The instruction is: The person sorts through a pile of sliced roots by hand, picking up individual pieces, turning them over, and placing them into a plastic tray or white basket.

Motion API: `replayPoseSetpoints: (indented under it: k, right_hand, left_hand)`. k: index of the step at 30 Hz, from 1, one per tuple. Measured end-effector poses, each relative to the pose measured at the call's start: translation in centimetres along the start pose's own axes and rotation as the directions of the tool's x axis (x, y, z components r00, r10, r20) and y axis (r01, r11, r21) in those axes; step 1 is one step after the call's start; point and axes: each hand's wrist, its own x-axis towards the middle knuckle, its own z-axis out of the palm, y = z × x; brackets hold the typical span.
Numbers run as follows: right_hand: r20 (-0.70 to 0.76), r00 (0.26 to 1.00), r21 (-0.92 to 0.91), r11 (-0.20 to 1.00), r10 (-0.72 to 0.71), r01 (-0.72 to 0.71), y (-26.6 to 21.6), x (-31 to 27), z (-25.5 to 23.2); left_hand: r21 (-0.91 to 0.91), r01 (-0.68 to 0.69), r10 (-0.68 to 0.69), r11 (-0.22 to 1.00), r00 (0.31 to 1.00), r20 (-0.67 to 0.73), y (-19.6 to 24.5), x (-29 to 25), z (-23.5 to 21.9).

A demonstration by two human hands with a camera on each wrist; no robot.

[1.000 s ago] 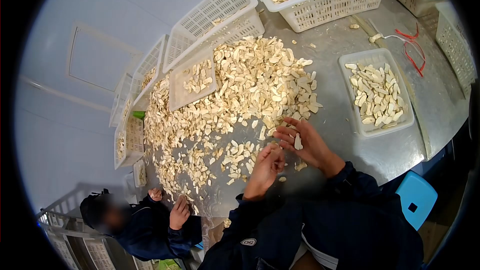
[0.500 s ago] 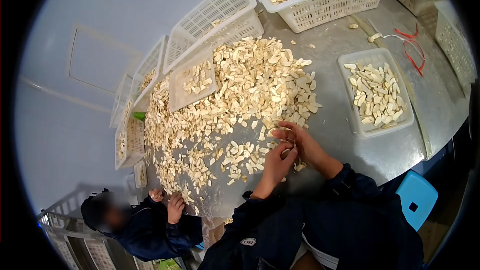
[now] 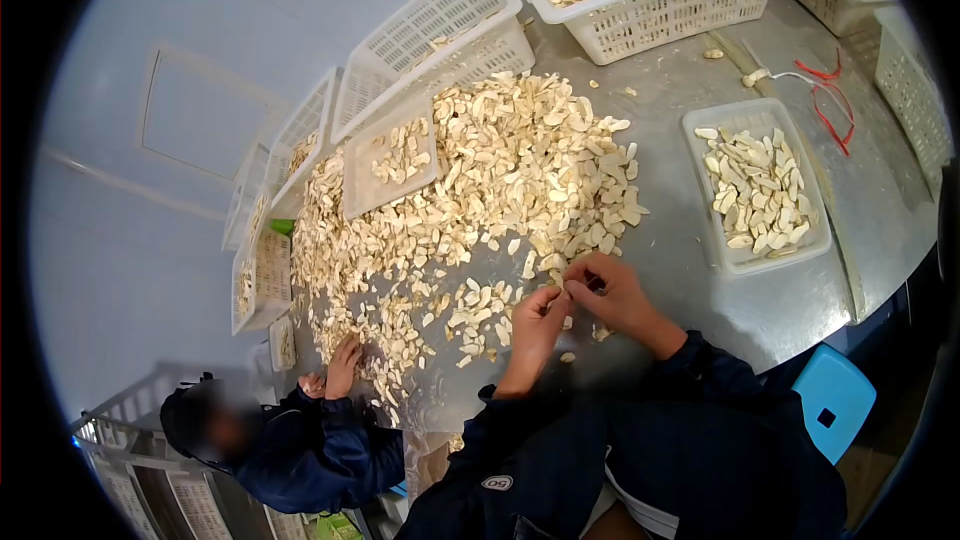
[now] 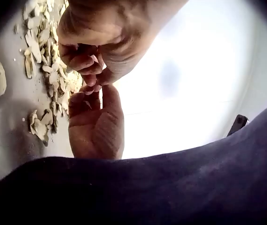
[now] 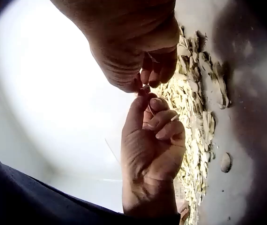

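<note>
My two hands meet fingertip to fingertip over the steel table (image 3: 760, 310), at the near edge of a big pile of pale slices (image 3: 500, 180). My left hand (image 3: 540, 318) has its fingers curled and pinches a small pale slice (image 5: 145, 87) against my right hand's fingertips. My right hand (image 3: 612, 295) is curled too and pinches the same piece. In the left wrist view my left hand (image 4: 93, 126) is below and my right hand (image 4: 105, 37) above; most of the slice is hidden between the fingers. Loose slices (image 3: 480, 315) lie just left of the hands.
A white tray (image 3: 704, 195) with slices sits to the right, and a smaller tray (image 3: 350, 190) rests on the pile. White baskets (image 3: 650, 15) line the far edge. A red cord (image 3: 835, 105) lies far right. Another person (image 3: 300, 450) sits at lower left, hand (image 3: 342, 365) on the slices. A blue stool (image 3: 832, 395) stands at right.
My right hand lay open with a slice on its palm; the left hand came to it and both now curl around the piece. The other person's hand reached onto the pile.
</note>
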Motion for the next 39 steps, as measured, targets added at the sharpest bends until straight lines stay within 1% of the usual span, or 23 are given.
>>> replayPoseSetpoints:
  k: [2,5,8,11,17,20,23,26,29,32,35,38,39]
  right_hand:
    - [-0.026,0.998,-0.038,0.998,-0.054,0.053,0.1,-0.1,0.2]
    - [-0.011,0.999,-0.005,0.999,-0.031,0.031,-0.2,-0.2,0.5]
    - [0.008,1.0,-0.071,0.997,0.019,-0.018,-1.0,-0.4,0.3]
    - [0.026,0.999,-0.083,0.996,0.026,-0.023,-1.4,-0.4,0.1]
    - [0.066,0.998,-0.092,0.996,0.013,-0.006,-0.9,-0.4,0.2]
    - [0.078,0.997,-0.091,0.996,0.026,-0.019,-1.4,-0.5,0.1]
    - [0.101,0.995,-0.123,0.992,0.002,0.01,-0.9,-0.4,0.1]
    - [0.096,0.995,-0.107,0.994,-0.002,0.013,-0.6,-0.5,0.3]
    - [0.035,0.999,-0.085,0.996,-0.007,0.01,-1.4,-0.5,0.5]
    - [0.06,0.998,-0.087,0.996,0.006,-0.001,-1.3,-0.5,0.3]
    - [0.02,1.0,-0.073,0.997,0.008,-0.006,-1.9,-0.6,0.5]
    - [0.027,0.999,-0.099,0.995,-0.027,0.029,-1.5,-0.6,0.5]
    - [0.033,0.999,-0.101,0.994,-0.027,0.03,-1.4,-0.6,0.5]
  left_hand:
    - [0.005,-0.08,0.081,0.997,0.997,-0.018,-0.9,0.1,0.0]
    - [0.137,-0.142,0.148,0.98,0.988,-0.033,-1.5,0.3,-0.5]
    - [0.2,-0.128,0.14,0.972,0.989,-0.047,-0.7,0.0,-0.3]
    - [0.222,-0.144,0.166,0.964,0.983,-0.083,-1.2,0.2,-0.3]
    - [0.31,-0.154,0.186,0.938,0.98,-0.076,-1.1,-0.2,-0.4]
    - [0.276,-0.187,0.209,0.943,0.976,-0.053,-1.2,-0.2,-0.2]
    - [0.278,-0.212,0.236,0.937,0.97,-0.055,-1.2,-0.2,-0.4]
    - [0.208,-0.122,0.14,0.971,0.987,-0.077,-1.8,0.0,-0.8]
    - [0.138,-0.178,0.19,0.974,0.979,-0.076,-2.2,0.3,-0.8]
    - [0.132,-0.172,0.182,0.976,0.981,-0.068,-2.7,0.6,-1.1]
    - [0.119,-0.148,0.157,0.982,0.986,-0.064,-2.4,0.5,-1.0]
    - [0.101,-0.162,0.17,0.982,0.982,-0.076,-2.2,0.5,-0.8]
    - [0.122,-0.173,0.183,0.977,0.98,-0.074,-2.1,0.4,-0.8]
